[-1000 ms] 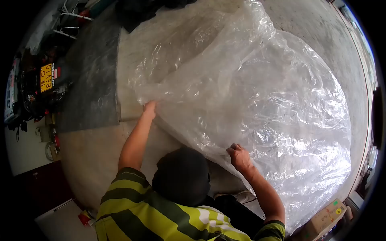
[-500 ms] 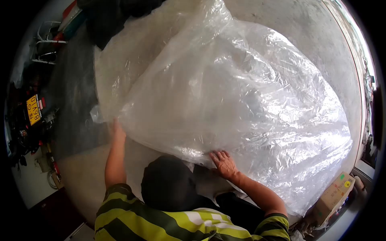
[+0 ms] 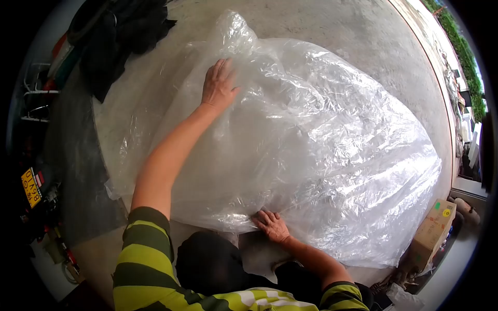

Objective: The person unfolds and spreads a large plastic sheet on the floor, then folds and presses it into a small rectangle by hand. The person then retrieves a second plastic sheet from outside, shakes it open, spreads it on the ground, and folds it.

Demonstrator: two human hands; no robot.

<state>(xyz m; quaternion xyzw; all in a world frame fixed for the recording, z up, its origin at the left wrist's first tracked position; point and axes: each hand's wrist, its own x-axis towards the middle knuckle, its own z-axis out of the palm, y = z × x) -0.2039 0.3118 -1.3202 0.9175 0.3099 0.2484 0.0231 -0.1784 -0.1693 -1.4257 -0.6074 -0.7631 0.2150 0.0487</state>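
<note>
A large sheet of clear, crinkled plastic (image 3: 311, 140) lies spread over the concrete floor in the head view, its bunched peak near the top. My left hand (image 3: 219, 89) is stretched far forward, resting on the plastic just below that peak with its fingers extended. Close to my body, my right hand (image 3: 272, 226) lies on the near edge of the sheet, palm down, fingers spread. Neither hand has anything visible in its grip.
Dark cloth (image 3: 116, 39) lies at the upper left. A vehicle with a yellow plate (image 3: 31, 187) stands at the left edge, near a white metal frame (image 3: 39, 92). At the lower right is a cardboard box (image 3: 431, 233).
My left hand has gone from the sheet's near left edge to a spot near its peak. My right hand has opened from a closed grip and moved slightly left. The view has shifted.
</note>
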